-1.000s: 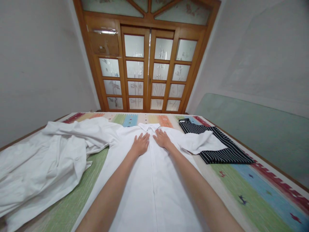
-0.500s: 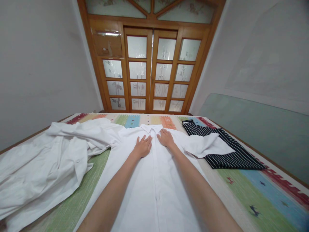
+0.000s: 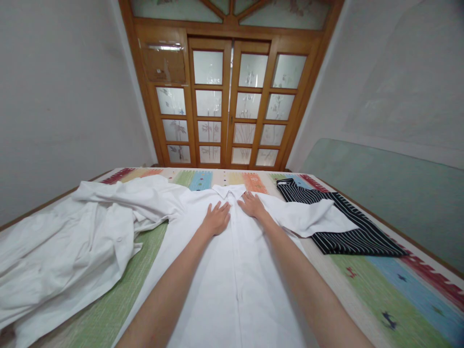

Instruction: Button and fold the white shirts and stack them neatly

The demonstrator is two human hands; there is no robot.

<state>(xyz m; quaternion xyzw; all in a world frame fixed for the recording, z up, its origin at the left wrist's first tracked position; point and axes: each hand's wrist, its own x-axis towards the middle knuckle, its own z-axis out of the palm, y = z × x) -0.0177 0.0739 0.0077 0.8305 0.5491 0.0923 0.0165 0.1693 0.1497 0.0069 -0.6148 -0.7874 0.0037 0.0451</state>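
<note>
A: Is it bright in there?
B: Fairly dim. The walls (image 3: 65,106) look dull grey, while the panes (image 3: 209,104) of the door (image 3: 226,96) glow pale.
A: Any glare?
B: A white streak above the board (image 3: 166,67) at the door's upper left, plus small glints on the panes.
A: Shadows?
B: Soft and faint. The shirt (image 3: 221,285) turns greyer low down, between the arms (image 3: 174,280).
A: Sharp?
B: Slightly soft all over, with smeary walls. Wide-angle stretching makes the door splay outward towards its top, and the upper right corner darkens.
</note>
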